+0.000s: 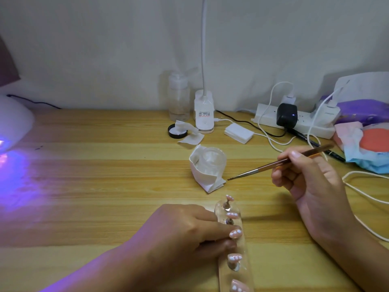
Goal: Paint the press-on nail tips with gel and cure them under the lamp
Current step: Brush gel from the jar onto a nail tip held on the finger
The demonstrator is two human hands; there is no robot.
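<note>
My right hand [311,182] pinched the brush [280,163], bristles aimed left. The tips [235,233] lay near-left of it on a holder [242,246] running near to far, which my left hand [185,230], closer, pinched mid-length.

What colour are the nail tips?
The nail tips are pale pink with white dots; the head view shows it.

Wooden worktop [105,175]. At rear centre, a clear bottle [179,98] stood just beside a white desk lamp [203,110]; a black lid [177,131] and stacked white pads [239,133] lay in front. At right, a power strip [267,119] carried a black adapter [286,114].
</note>
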